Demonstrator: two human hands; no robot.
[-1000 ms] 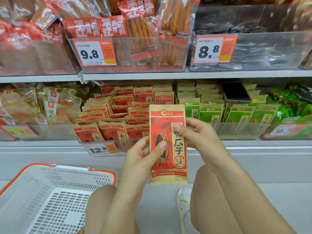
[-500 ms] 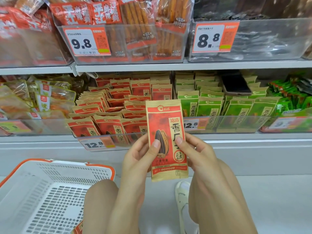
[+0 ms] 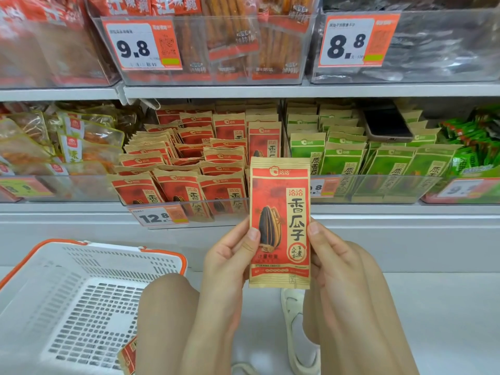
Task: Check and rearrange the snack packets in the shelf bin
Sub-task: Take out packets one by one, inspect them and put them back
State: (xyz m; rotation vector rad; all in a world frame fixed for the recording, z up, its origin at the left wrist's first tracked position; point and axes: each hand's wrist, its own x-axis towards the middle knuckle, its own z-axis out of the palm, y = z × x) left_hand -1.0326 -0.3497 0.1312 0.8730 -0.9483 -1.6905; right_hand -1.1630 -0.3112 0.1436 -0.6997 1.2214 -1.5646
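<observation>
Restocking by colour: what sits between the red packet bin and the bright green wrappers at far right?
Head view: a bin of green packets, with a phone lying on top.

Matt paper packet [image 3: 279, 223], clear plastic bin [image 3: 189, 212]

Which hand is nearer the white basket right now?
Left. The left hand grips the red packet just right of the white basket; the right hand holds the packet's far edge, farther from it.
</observation>
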